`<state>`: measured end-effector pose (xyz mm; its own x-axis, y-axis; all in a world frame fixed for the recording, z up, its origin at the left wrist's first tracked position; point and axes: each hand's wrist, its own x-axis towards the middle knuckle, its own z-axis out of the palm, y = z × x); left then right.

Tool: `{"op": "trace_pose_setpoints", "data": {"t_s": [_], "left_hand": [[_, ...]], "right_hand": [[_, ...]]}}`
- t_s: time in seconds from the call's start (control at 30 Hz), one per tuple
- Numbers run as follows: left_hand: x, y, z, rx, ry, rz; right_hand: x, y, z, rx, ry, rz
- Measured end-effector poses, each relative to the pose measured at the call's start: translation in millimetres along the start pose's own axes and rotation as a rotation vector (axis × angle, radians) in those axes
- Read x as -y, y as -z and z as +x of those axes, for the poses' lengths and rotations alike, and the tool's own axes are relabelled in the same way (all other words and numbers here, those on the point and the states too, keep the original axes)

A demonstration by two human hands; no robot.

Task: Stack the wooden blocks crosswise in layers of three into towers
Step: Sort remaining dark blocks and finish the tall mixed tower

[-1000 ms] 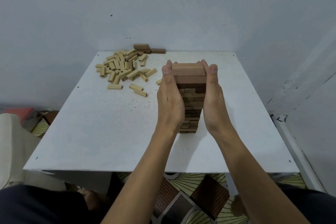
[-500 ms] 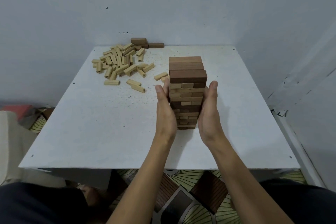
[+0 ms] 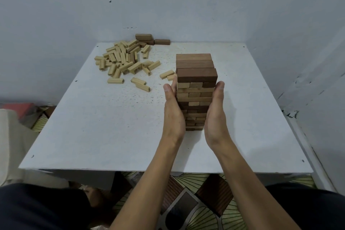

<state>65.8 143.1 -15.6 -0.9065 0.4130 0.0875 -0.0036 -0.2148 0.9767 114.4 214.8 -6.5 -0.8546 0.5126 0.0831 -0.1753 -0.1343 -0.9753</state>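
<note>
Both hands have slid down from the top of the tower (image 3: 196, 73) to its middle, squaring up its sides.

The left hand (image 3: 172, 112) and right hand (image 3: 214, 116) stand palm-in on either side of the tower, pressing flat against it. The fingers (image 3: 174, 83) are straight and released, clasping nothing, apparently to nudge stray block ends flush rather than to lift. The tower stands upright on the white counter (image 3: 93, 127), its crosswise layers mixing light and dark wood, with three dark blocks on top. To the far left of the tower lies a loose heap of light blocks (image 3: 125, 60), and beyond that heap a few dark blocks (image 3: 147, 38) sit by the wall. With that stock waiting, this tower looks close to finished and a second is not yet begun.
</note>
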Motion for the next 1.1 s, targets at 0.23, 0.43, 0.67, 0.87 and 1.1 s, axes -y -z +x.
{"op": "trace_pose_setpoints", "data": {"t_s": [0.23,0.43,0.67,0.87,1.1], "left_hand": [[6.3,6.4,0.1,0.027,-0.002,0.019],[19.0,9.6,1.2,-0.003,0.086,-0.012],[23.0,7.6,-5.0,0.025,0.045,-0.027],[23.8,7.6,-5.4,0.045,0.035,-0.028],[24.3,8.1,-6.1,0.054,0.035,-0.014]], "right_hand": [[-6.9,5.2,1.2,0.010,-0.030,0.027],[-16.9,5.2,-4.3,-0.022,-0.080,0.038],[-21.2,4.7,-5.8,-0.027,-0.101,0.031],[-16.3,0.8,-10.0,-0.035,-0.111,-0.005],[-14.4,0.2,-11.2,-0.027,-0.118,-0.013]]}}
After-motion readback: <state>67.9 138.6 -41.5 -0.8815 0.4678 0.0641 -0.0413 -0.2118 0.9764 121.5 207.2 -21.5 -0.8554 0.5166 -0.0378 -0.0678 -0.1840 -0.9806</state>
